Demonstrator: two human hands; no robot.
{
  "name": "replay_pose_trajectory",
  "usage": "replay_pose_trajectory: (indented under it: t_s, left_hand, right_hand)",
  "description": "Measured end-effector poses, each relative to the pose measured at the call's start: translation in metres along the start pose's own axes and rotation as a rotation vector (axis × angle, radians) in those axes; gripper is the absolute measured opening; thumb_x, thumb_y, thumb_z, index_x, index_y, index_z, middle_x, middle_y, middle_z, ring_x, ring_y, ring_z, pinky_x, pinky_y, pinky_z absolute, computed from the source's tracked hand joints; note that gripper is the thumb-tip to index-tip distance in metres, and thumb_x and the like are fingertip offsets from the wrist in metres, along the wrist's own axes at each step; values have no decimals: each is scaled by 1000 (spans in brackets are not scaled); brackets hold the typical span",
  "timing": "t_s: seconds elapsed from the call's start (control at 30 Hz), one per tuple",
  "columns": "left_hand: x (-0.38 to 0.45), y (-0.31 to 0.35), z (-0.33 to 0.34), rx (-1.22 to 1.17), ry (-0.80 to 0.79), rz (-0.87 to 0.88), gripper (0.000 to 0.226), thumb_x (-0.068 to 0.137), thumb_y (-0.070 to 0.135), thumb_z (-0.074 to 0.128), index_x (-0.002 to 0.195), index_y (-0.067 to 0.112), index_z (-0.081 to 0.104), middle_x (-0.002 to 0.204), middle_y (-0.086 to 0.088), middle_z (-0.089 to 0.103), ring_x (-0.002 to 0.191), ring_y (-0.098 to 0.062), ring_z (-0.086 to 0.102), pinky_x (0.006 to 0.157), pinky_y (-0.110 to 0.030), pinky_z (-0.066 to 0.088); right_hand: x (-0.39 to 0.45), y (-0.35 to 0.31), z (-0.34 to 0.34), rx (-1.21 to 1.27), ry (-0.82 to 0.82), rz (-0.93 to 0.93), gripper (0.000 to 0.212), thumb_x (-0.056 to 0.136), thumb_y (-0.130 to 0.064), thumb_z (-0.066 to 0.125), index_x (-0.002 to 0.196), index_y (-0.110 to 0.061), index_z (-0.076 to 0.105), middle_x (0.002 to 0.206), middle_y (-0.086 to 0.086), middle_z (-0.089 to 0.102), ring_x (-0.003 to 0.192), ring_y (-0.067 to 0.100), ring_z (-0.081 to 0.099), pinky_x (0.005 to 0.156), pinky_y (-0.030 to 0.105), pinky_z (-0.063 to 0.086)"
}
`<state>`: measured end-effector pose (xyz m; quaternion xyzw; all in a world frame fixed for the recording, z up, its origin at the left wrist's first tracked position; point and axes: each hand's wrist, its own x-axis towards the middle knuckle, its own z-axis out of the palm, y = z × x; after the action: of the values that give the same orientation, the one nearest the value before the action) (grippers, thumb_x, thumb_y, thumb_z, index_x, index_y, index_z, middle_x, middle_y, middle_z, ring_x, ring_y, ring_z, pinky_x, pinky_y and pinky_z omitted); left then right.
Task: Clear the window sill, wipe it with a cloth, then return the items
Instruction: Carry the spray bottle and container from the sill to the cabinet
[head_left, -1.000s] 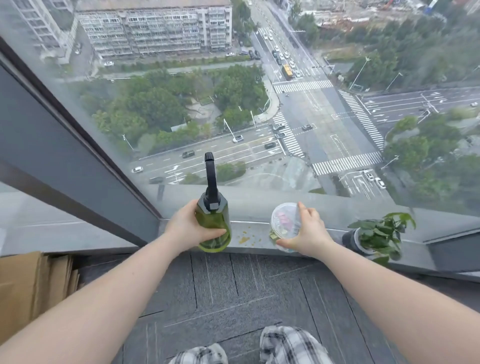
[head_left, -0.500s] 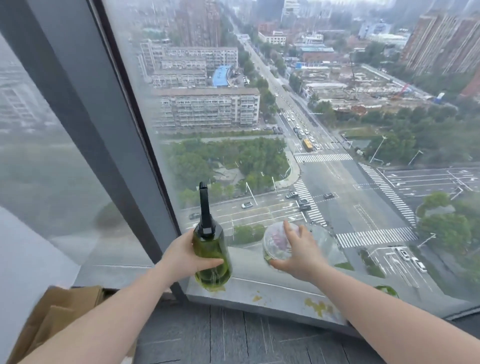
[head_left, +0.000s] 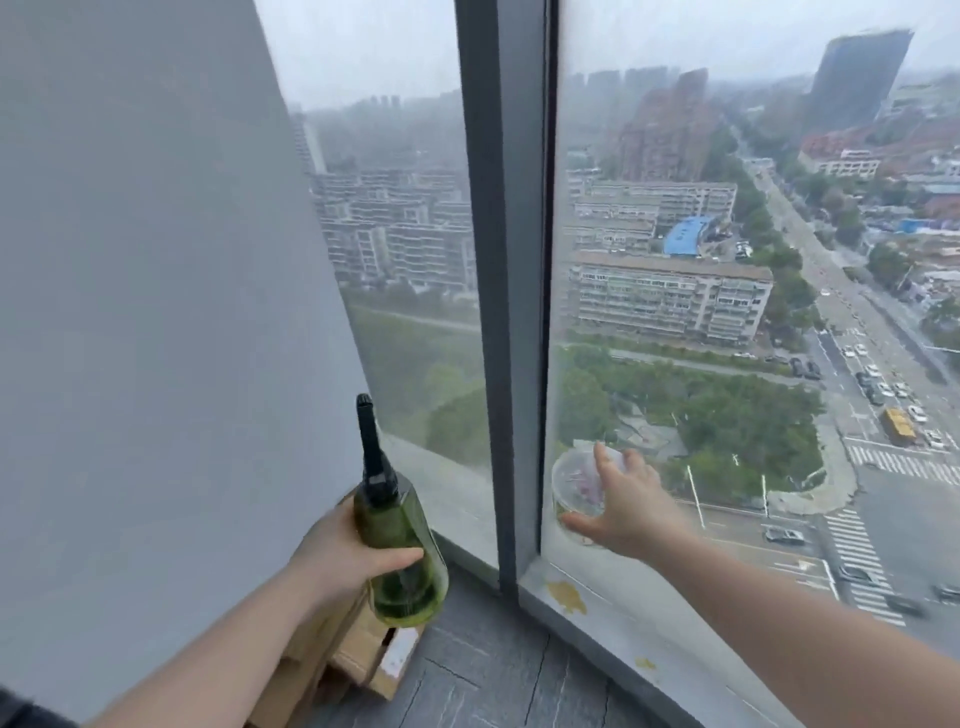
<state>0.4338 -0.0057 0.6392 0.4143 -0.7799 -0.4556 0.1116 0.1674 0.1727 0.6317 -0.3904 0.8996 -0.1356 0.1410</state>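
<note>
Gripping a green bottle (head_left: 402, 556), the left hand (head_left: 343, 558) sits at seven o'clock. Right hand (head_left: 626, 506), at five o'clock, clasps a clear cup (head_left: 574, 480).

Both bare arms reach forward; left hand (head_left: 345, 553) fingers wrapped tight, right hand (head_left: 631, 506) fingers spread in a grip

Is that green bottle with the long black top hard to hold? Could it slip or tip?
The green bottle looks smooth and glossy, so it may be slippery. The left hand wraps only its lower body, and the tall black nozzle probably makes it top-heavy. It leans in that grip, so it could tip easily.
</note>
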Motion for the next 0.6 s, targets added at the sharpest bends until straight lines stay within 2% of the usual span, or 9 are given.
replay_pose_trajectory:
  t_s: [0.1, 0.23, 0.33, 0.4, 0.5, 0.6]
  left_hand:
    - [-52, -32, -46, 3, 94, -71, 43, 60, 36, 87, 94, 39, 61, 95, 19, 66, 93, -6, 63, 79, -24, 48]
    - [-132, -88, -115, 0, 254, -180, 45, 59, 42, 86, 94, 41, 57, 97, 17, 65, 95, -9, 61, 85, -27, 50]
    - [-204, -135, -166, -22, 382, -257, 54, 54, 49, 86, 101, 37, 61, 99, 17, 67, 94, -6, 63, 84, -29, 53]
    - [-260, -167, -200, -56, 463, -309, 52, 55, 48, 86, 100, 37, 62, 97, 16, 68, 91, -4, 63, 78, -26, 53]
    - [-357, -222, -251, -89, 565, -382, 48, 58, 47, 85, 98, 35, 63, 96, 14, 69, 92, -4, 63, 82, -28, 54]
    - [-463, -283, -300, -78, 701, -461, 44, 56, 49, 85, 92, 36, 63, 93, 16, 68, 90, -4, 62, 78, -26, 51]
  right_hand:
    - [-13, -64, 12, -12, -40, -112, 107, 73, -68, 59, 153, -26, 1, 154, 10, 14, 141, 32, 21, 106, 43, 38]
    - [-46, -174, 40, -47, -80, -303, 105, 72, -71, 58, 152, -30, 4, 152, 12, 18, 138, 32, 28, 102, 42, 41]
    - [-85, -262, 73, -99, -118, -463, 101, 75, -70, 55, 152, -30, 4, 151, 14, 20, 137, 33, 29, 104, 41, 39]
    - [-118, -322, 98, -121, -140, -550, 100, 75, -69, 54, 152, -31, 2, 151, 14, 20, 136, 34, 28, 104, 41, 39]
    - [-184, -412, 144, -143, -184, -669, 100, 77, -69, 54, 152, -32, 0, 149, 12, 20, 134, 32, 30, 102, 41, 40]
    - [-262, -498, 195, -186, -215, -785, 100, 77, -69, 54, 152, -31, 0, 147, 14, 20, 131, 33, 31, 102, 41, 40]
